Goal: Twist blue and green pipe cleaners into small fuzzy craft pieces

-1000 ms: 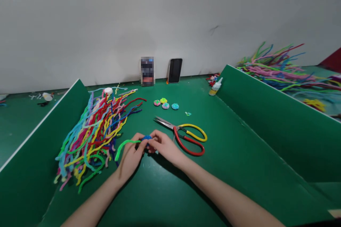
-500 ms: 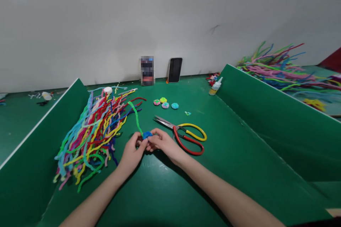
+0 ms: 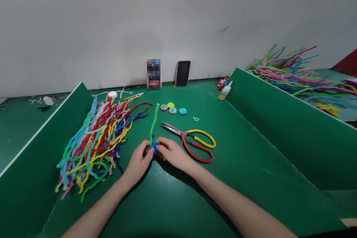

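A: From the head view, take your scissors point(image 3: 183, 135) as the mark. Where is your work?

B: Just to the near left of them. Your left hand point(image 3: 140, 157) pinches the blue piece point(image 3: 154, 148) between thumb and fingers, and your right hand point(image 3: 170, 154) pinches its other side, nearer the handles.

A: And the green fuzzy stem point(image 3: 154, 122)?

B: It stands up beside the blue piece, passing just left of your blade tips. Your fingers hide its lower end, so I can't tell whether it is fixed there or only held.

A: What could go wrong for you?

B: If it is only held, easing your left pinch could let it slip or twist away. Squeezing too hard with both hands could crush the blue piece.

A: The scissors worry me too.

B: Fairly. Their blades point towards your stem, so a sideways swing could snag it on the tips. The red handle is close to your right wrist; drawing that arm outward might knock them.

A: Your four small round pieces point(image 3: 173, 111) lie beyond the blades, near the stem's free end. A careless forward push could scatter them.
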Available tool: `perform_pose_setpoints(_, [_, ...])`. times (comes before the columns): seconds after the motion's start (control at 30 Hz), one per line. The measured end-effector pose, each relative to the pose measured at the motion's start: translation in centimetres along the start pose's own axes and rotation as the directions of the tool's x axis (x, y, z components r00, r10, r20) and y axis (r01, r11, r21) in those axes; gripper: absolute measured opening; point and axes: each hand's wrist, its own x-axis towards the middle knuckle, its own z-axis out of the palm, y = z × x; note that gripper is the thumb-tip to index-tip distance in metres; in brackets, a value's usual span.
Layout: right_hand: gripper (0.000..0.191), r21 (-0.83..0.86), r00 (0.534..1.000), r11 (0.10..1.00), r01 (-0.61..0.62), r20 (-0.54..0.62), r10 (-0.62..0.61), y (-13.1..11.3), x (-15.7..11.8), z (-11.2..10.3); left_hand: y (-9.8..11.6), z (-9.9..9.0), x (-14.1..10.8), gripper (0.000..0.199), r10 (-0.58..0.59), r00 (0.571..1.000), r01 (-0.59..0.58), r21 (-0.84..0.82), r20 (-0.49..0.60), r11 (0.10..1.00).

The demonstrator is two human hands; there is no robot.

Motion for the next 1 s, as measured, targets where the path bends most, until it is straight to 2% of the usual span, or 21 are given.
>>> perform_pose_setpoints(0.1, [0.014, 0.139, 0.997, 0.989, -0.057, 0.058, 0.049, -0.2, 0.0, -0.1, -0.2, -0.2, 0.3, 0.016, -0.043, 0.998, 0.048, -0.105, 0.049, 0.993])
perform_pose_setpoints(0.17, [0.013, 0.194, 0.995, 0.978, -0.074, 0.075, 0.06, -0.3, 0.1, -0.4, -0.3, -0.3, 0.5, 0.018, -0.073, 0.996, 0.079, -0.145, 0.045, 0.986])
perform_pose_setpoints(0.3, [0.014, 0.196, 0.998, 0.979, -0.052, 0.05, 0.043, -0.5, 0.3, -1.1, -0.2, -0.7, 0.7, 0.019, -0.114, 0.993, 0.12, -0.162, 0.041, 0.98])
perform_pose_setpoints(0.4, [0.016, 0.198, 0.993, 0.98, -0.03, 0.12, 0.006, -0.2, 0.4, -1.4, 0.1, -0.7, 0.7, 0.02, -0.105, 0.991, 0.115, -0.119, 0.087, 0.986])
perform_pose_setpoints(0.47, [0.013, 0.202, 0.992, 0.979, -0.016, 0.128, -0.01, 0.1, 0.4, -1.3, 0.3, -0.6, 0.6, 0.02, -0.089, 0.991, 0.099, -0.104, 0.097, 0.99])
perform_pose_setpoints(0.67, [0.006, 0.147, 0.999, 0.989, -0.008, 0.04, 0.002, 0.9, 0.4, -0.5, 0.8, -0.3, 0.4, 0.018, -0.086, 0.988, 0.106, -0.15, 0.132, 0.983])
perform_pose_setpoints(0.8, [0.005, 0.084, 0.999, 0.997, 0.0, 0.045, -0.004, 0.8, 0.4, -0.4, 0.5, -0.6, 0.5, 0.014, -0.078, 0.982, 0.099, -0.122, 0.17, 0.988])
perform_pose_setpoints(1.0, [0.007, 0.256, 0.986, 0.965, -0.05, 0.164, 0.008, 0.2, 0.4, -0.3, 0.0, -1.0, 0.5, 0.008, -0.06, 0.974, 0.1, -0.181, 0.217, 0.978])
